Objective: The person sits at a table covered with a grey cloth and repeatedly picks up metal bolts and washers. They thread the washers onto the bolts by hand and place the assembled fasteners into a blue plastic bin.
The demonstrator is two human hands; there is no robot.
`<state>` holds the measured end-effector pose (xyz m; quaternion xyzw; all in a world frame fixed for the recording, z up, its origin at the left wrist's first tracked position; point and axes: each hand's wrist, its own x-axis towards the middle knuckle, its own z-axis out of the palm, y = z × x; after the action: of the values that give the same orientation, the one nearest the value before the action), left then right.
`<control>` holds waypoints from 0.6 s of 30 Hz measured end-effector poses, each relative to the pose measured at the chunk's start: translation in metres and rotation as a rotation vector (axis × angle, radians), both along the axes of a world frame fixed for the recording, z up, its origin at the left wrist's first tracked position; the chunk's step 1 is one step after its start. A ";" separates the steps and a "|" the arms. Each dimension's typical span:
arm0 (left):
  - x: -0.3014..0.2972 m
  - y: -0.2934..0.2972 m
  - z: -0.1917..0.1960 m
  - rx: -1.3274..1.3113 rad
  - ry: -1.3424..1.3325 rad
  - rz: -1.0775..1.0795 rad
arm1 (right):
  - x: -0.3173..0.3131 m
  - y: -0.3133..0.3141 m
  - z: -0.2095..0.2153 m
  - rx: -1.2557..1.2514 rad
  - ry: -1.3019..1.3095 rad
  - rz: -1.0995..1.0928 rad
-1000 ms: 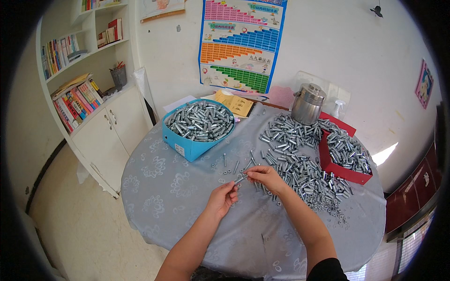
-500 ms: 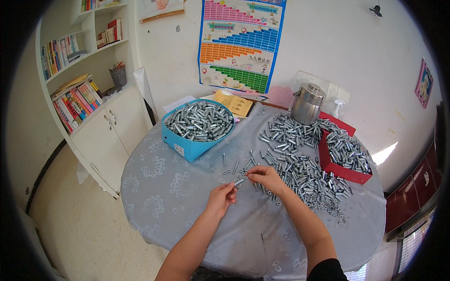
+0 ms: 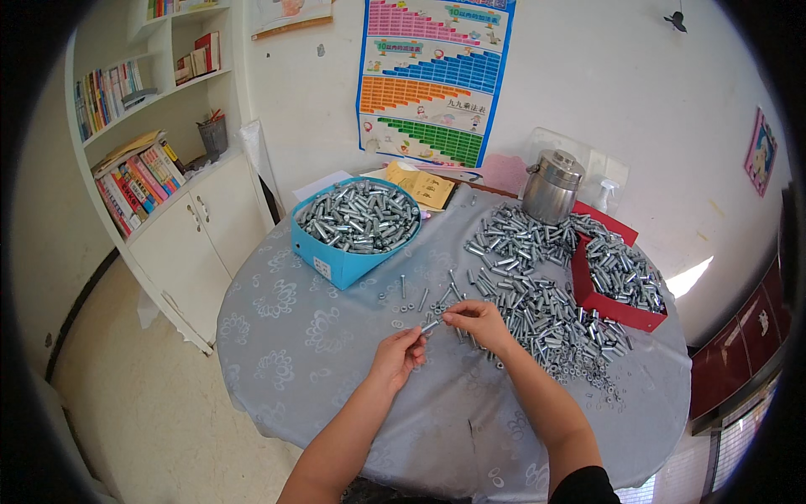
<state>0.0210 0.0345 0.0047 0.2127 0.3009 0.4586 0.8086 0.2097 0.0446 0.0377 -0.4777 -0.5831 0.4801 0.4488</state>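
Both hands pinch one small silver metal bolt (image 3: 431,324): left hand (image 3: 396,356) at 7 o'clock, right hand (image 3: 478,322) at 3. Loosened fingers could drop it into the loose silver bolt heap (image 3: 546,311) on the table.

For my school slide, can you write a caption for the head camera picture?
Two hands, left hand and right hand, hold a small metal bolt above a table heaped with bolts.

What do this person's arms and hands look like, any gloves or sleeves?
Both hands are bare: no gloves, rings or watch show on the left hand or the right hand. The forearms are uncovered; a black sleeve edge shows on the right upper arm.
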 end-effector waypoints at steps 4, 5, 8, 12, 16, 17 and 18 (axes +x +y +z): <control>0.000 0.001 -0.001 0.000 -0.020 -0.018 | -0.002 -0.002 0.000 0.012 0.059 -0.021; 0.000 0.000 0.000 -0.004 -0.021 -0.015 | -0.002 -0.002 -0.002 0.029 0.074 -0.030; 0.000 0.000 0.002 -0.011 -0.026 -0.010 | -0.001 -0.001 -0.006 0.071 0.112 -0.041; 0.000 0.000 0.001 -0.005 -0.020 -0.015 | -0.003 -0.004 -0.003 0.050 0.098 -0.015; 0.000 -0.001 0.002 0.005 -0.003 -0.031 | -0.004 -0.006 0.002 0.018 0.051 0.038; 0.000 -0.001 0.002 0.006 -0.005 -0.032 | -0.003 -0.006 0.002 0.022 0.046 0.021; 0.000 -0.001 0.001 0.007 -0.006 -0.033 | -0.002 -0.005 0.002 0.026 0.041 0.004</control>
<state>0.0210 0.0340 0.0060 0.2191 0.2932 0.4471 0.8162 0.2073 0.0401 0.0394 -0.4609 -0.5809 0.4830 0.4657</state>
